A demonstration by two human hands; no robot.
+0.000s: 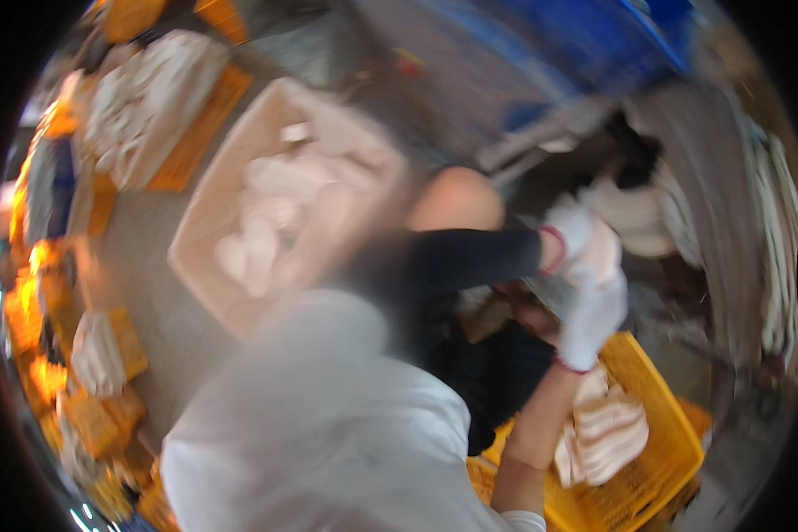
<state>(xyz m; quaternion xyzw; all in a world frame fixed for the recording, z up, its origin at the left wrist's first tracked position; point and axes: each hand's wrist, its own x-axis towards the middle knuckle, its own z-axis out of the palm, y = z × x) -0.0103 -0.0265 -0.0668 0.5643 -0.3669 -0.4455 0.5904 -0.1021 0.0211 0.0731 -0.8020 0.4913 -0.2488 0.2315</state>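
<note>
My two hands meet at the right of the head view, in white gloves with red cuffs. My left hand (pixel 566 232), at the end of a black-sleeved arm, is the farther one. My right hand (pixel 591 321) reaches up to it from a bare forearm. Both look closed around a small pale thing (pixel 604 254) between them; blur hides its kind and the separate fingers. Below my right hand, a yellow crate (pixel 674 483) holds several pale, rounded pieces (pixel 610 434) stacked side by side.
A large pale bin (pixel 206 226) with loose, pale oblong pieces (pixel 279 208) stands left of centre. Beyond it are a heaped white load (pixel 155 97) and yellow crates (pixel 89 421) along the left. A blue container (pixel 585 44) stands far right; long grey strips (pixel 714 195) hang at the right.
</note>
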